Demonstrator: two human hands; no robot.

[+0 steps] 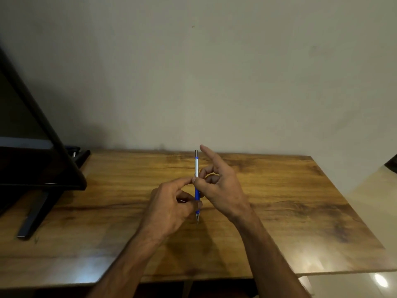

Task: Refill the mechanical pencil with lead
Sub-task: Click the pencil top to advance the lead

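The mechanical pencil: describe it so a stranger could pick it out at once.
Start at the wooden table against the plain wall, with a dark monitor on its left. Above its middle, the left hand and right hand meet around the mechanical pencil, held upright, tip down. It is the only slim stick there: silver upper barrel, blue lower grip.

Mechanical pencil (196,168): upper barrel looked like silver metal with a dull sheen, lower barrel was smooth blue plastic, and the tip was bright metal. Table (279,201) showed a smooth, semi-gloss wood-grain top, with glare patches along its near edge. The screen (32,164) at the table's left edge had a glossy black frame on a dark matt stand (34,216); the wall (214,72) was matt, faintly blotchy paint, and the floor (354,282) was polished and mirror-glossy.
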